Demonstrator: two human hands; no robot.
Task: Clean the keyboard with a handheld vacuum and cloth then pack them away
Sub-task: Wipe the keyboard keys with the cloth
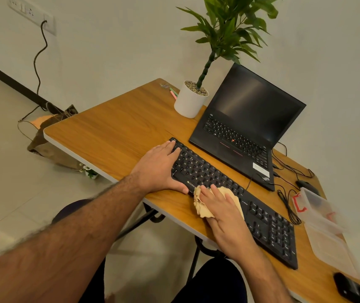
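Keyboard [235, 197], long and black, lies slanted on the wooden table [113, 130], near the front edge. The left hand [159, 169] lies flat on the keyboard's left end, fingers spread out, thumb on the front edge, holding nothing. The right hand [222, 208] lies flat on a crumpled tan cloth [200, 206] and presses it onto the middle keys; the fingers are straight, not curled around it. Behind the keyboard stands an open black laptop [246, 127] with a dark screen. A plant in a white pot [190, 101] is just beside the laptop. A clear plastic box [325, 232] sits at the right, near a black mouse [305, 185] and tangled wires. A dark thing [351, 288] lies at the bottom right corner; I cannot tell what it is.
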